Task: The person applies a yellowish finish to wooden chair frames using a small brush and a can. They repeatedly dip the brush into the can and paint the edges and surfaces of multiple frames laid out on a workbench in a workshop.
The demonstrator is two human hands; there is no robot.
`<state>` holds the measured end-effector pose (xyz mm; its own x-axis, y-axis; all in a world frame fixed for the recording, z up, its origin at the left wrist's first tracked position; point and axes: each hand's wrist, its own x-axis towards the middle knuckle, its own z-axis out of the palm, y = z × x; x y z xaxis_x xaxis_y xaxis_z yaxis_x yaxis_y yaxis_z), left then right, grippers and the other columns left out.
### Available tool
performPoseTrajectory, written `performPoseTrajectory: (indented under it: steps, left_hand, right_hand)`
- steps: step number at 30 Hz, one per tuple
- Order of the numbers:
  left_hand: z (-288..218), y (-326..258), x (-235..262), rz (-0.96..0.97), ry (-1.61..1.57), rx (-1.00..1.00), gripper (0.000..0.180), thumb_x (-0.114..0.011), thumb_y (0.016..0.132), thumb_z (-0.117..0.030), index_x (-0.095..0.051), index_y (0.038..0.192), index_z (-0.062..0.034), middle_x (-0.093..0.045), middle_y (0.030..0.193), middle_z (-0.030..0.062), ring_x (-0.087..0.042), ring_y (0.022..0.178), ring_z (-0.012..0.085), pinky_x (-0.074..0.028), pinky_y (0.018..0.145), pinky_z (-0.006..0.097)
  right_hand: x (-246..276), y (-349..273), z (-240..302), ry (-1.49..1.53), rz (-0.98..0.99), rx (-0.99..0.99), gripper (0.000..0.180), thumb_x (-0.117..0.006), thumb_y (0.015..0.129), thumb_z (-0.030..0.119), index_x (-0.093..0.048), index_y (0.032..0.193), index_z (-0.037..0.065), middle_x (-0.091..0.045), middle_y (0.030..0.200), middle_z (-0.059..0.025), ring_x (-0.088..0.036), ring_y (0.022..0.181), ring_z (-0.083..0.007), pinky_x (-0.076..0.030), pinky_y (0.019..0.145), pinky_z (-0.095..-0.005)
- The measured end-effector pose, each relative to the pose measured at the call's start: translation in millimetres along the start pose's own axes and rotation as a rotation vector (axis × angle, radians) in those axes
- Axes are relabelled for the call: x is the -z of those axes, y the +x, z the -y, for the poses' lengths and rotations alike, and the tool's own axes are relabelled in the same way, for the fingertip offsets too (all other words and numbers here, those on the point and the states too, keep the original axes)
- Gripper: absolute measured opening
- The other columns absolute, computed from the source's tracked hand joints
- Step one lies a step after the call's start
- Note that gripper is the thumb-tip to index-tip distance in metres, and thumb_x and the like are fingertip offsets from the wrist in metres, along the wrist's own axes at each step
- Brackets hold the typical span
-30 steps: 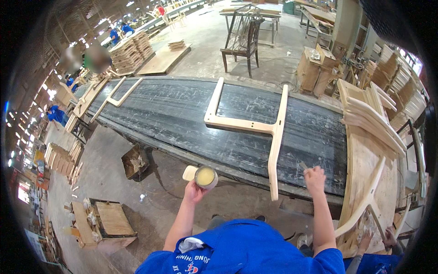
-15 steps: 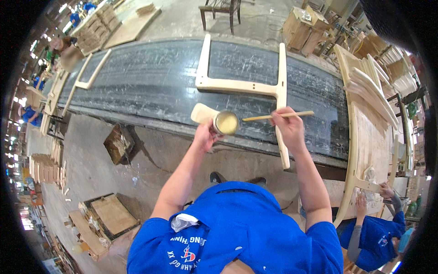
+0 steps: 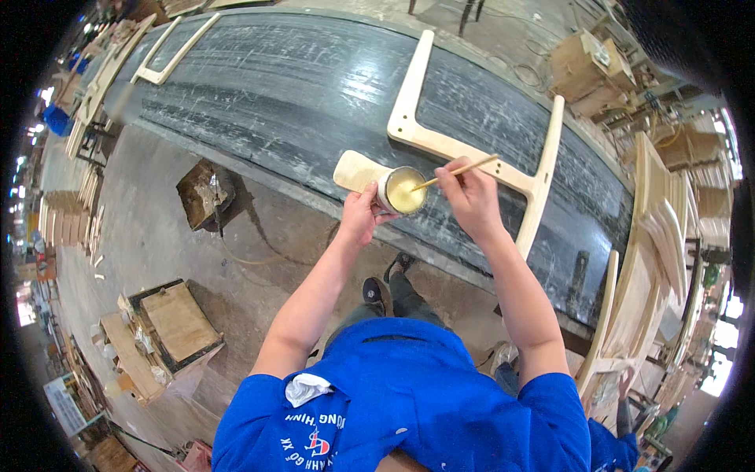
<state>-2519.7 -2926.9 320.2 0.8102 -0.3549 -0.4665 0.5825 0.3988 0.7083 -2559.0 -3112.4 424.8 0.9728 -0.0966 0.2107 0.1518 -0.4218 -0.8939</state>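
Note:
My left hand (image 3: 362, 214) is closed round a small round cup (image 3: 386, 193) that holds a creamy yellow substance (image 3: 406, 193). A pale, round-cornered piece of wood (image 3: 354, 171) sticks out beside the cup; whether the same hand grips it, I cannot tell. My right hand (image 3: 469, 197) pinches a thin wooden stick (image 3: 480, 163), whose lower end dips into the yellow substance. Just beyond my hands, a pale wooden chair frame (image 3: 464, 147) with small dark holes lies on the dark worktable (image 3: 314, 102). Its near leg passes behind my right forearm.
Another pale frame (image 3: 163, 76) lies at the table's far left. Curved wooden parts (image 3: 664, 236) are stacked at the right, near a co-worker's blue sleeve (image 3: 612, 446). A dirty metal bin (image 3: 200, 193) and a wooden box (image 3: 179, 316) stand on the floor at left.
The stick's tip has moved from just beside the cup's rim into the yellow substance. My right hand is closer to the cup. The whole view has turned, and the chair frame appears more tilted.

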Motion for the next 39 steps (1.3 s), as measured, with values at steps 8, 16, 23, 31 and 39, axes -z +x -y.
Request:
performPoseTrajectory:
  steps: [8, 16, 23, 31, 39]
  left_hand:
    - [-15, 36, -5, -0.067, -0.100, -0.021, 0.031, -0.039, 0.097, -0.027, -0.050, 0.115, -0.0037, -0.060, 0.104, 0.0102, -0.063, 0.089, 0.0220, -0.056, 0.070, 0.044]
    - [-34, 78, 1, -0.012, -0.227, -0.050, 0.032, -0.039, 0.097, -0.027, -0.048, 0.115, -0.0032, -0.060, 0.104, 0.0109, -0.063, 0.090, 0.0224, -0.056, 0.071, 0.044]
    - [-40, 108, -1, -0.029, -0.209, 0.059, 0.031, -0.038, 0.097, -0.026, -0.049, 0.113, -0.0019, -0.057, 0.105, 0.0109, -0.060, 0.093, 0.0218, -0.055, 0.073, 0.046]
    - [-31, 136, -6, 0.001, -0.249, -0.006, 0.030, -0.038, 0.097, -0.026, -0.049, 0.113, -0.0020, -0.057, 0.105, 0.0114, -0.060, 0.093, 0.0236, -0.055, 0.075, 0.047]
    - [-25, 120, 56, -0.154, -0.222, -0.057, 0.036, -0.037, 0.097, -0.028, -0.047, 0.115, 0.0014, -0.057, 0.109, 0.0138, -0.060, 0.096, 0.0254, -0.054, 0.077, 0.046]
  right_hand:
    - [0, 51, -57, 0.552, -0.085, -0.485, 0.013, -0.055, 0.089, 0.018, -0.052, 0.086, 0.006, -0.061, 0.070, -0.0049, -0.056, 0.058, -0.0089, -0.043, 0.052, -0.0217]
    - [12, 61, -84, 0.949, -0.146, -0.361, 0.007, -0.055, 0.084, 0.004, -0.054, 0.091, 0.003, -0.061, 0.089, -0.0104, -0.058, 0.073, -0.0145, -0.046, 0.064, -0.0254]
    - [-17, 70, -113, 1.069, -0.446, -0.723, 0.017, -0.060, 0.087, 0.021, -0.053, 0.077, 0.009, -0.057, 0.068, -0.0037, -0.053, 0.057, -0.0121, -0.043, 0.051, -0.0250]
    - [-17, 80, -126, 1.074, -0.399, -0.644, 0.013, -0.058, 0.089, 0.019, -0.052, 0.083, 0.009, -0.059, 0.076, -0.0069, -0.056, 0.065, -0.0132, -0.046, 0.057, -0.0264]
    - [-8, 133, -117, 0.478, -0.261, -0.285, 0.015, -0.057, 0.089, 0.015, -0.049, 0.079, 0.006, -0.060, 0.067, -0.0075, -0.056, 0.058, -0.0112, -0.044, 0.053, -0.0252]
